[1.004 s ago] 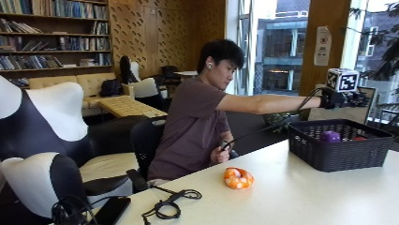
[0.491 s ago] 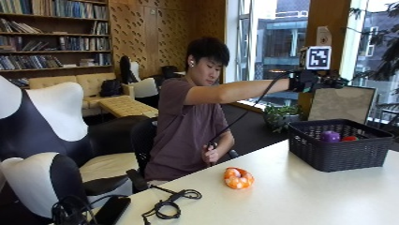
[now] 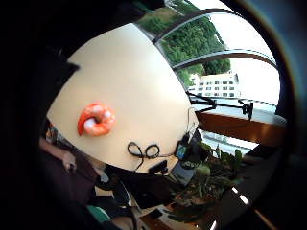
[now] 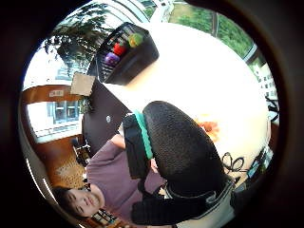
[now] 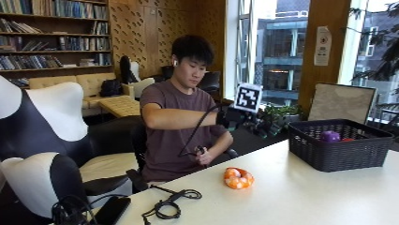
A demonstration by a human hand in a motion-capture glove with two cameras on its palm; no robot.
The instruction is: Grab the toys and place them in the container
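An orange and white shrimp toy (image 5: 238, 178) lies on the pale table (image 5: 299, 201), in front of the seated person. It also shows in the little finger side palm view as the same shrimp toy (image 3: 96, 119), well below the palm. My gloved right hand (image 5: 232, 117) hangs in the air above and slightly behind the toy, holding nothing. One black glove finger (image 4: 183, 152) fills the middle of the thumb side palm view. At the table's right stands a dark woven basket (image 5: 340, 149) holding a purple toy (image 5: 329, 136), a red toy (image 4: 119, 49) and a yellow-green toy (image 4: 135, 39).
A coiled black cable (image 5: 171, 206) and a dark phone (image 5: 112, 211) lie near the table's left end. The person's bare left hand (image 5: 201, 153) is at the table's far edge. Potted plants (image 5: 277, 117) stand behind the table.
My right hand has left the spot over the basket and swung left and down, and now hangs above the shrimp toy. The toy and basket have not moved.
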